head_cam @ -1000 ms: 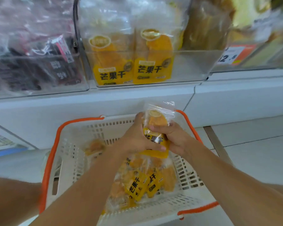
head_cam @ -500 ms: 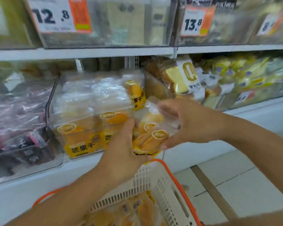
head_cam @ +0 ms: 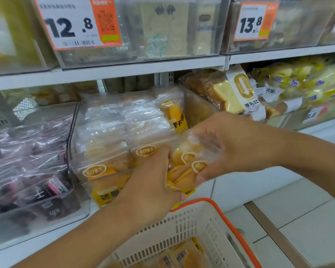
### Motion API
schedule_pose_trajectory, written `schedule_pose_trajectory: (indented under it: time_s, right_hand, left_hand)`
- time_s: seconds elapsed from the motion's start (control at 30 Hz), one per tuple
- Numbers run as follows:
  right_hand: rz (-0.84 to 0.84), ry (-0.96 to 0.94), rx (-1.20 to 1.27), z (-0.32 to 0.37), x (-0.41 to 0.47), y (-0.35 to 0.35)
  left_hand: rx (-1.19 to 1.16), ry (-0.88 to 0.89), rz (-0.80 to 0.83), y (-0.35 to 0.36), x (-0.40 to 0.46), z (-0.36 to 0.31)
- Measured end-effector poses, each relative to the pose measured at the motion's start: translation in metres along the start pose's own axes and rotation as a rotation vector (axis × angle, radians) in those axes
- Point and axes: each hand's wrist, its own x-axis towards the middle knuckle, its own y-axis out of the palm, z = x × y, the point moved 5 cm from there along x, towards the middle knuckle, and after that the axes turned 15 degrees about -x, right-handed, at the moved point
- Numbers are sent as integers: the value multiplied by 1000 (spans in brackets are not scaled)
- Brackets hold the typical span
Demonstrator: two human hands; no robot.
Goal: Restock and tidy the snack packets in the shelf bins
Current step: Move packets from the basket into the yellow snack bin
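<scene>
In front of the clear mango bin (head_cam: 79,151) on the lower shelf, seen from the head camera, both hands hold a small bundle of yellow mango packets (head_cam: 184,169). The left hand (head_cam: 153,186) curls round the bundle's lower end, and the right hand (head_cam: 234,146) pinches its upper end between thumb and fingers (head_cam: 201,177). The bundle hangs at the bin's open right side, not yet set down. Two rows of packets already stand in the bin, so restocking looks well under way. More packets lie in the white basket (head_cam: 182,225) below the bin, so loads remain. A loose packet (head_cam: 174,115) leans at the bin's back right, just where the bundle should go; it may need straightening. Right of the bin sits a bread bin (head_cam: 230,91), and left of it a bin of dark packets (head_cam: 27,161). Above hangs a price tag (head_cam: 75,22).
</scene>
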Motion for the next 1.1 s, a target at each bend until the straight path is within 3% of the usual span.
schedule_pose_trajectory:
  time_s: [0.1, 0.2, 0.3, 0.43, 0.7, 0.83, 0.93, 1.03, 1.1]
  right_hand:
    - [46, 65, 155, -8, 4, 17]
    - [-15, 148, 315, -20, -3, 4]
    - [-153, 236, 620, -35, -14, -7]
    - [-159, 345, 915, -39, -18, 8]
    - [141, 304, 788, -34, -24, 24]
    - [150, 325, 722, -38, -24, 24]
    - [133, 368, 622, -37, -23, 25]
    - [94, 389, 559, -30, -21, 24]
    - [42, 393, 564, -25, -20, 20]
  left_hand:
    - [-23, -24, 26, 7, -6, -1]
    - [-151, -7, -77, -6, -6, -13]
    - [-538, -37, -261, -25, -5, -21]
    - [-938, -95, -284, -12, -12, -24]
    - [-970, -120, -166, 6, -12, -10]
    - [-711, -120, -82, 10, -10, -4]
    - [-207, -83, -10, 12, -10, -8]
    - [396, 8, -81, 13, -8, -21]
    - [576, 46, -145, 16, -8, -31]
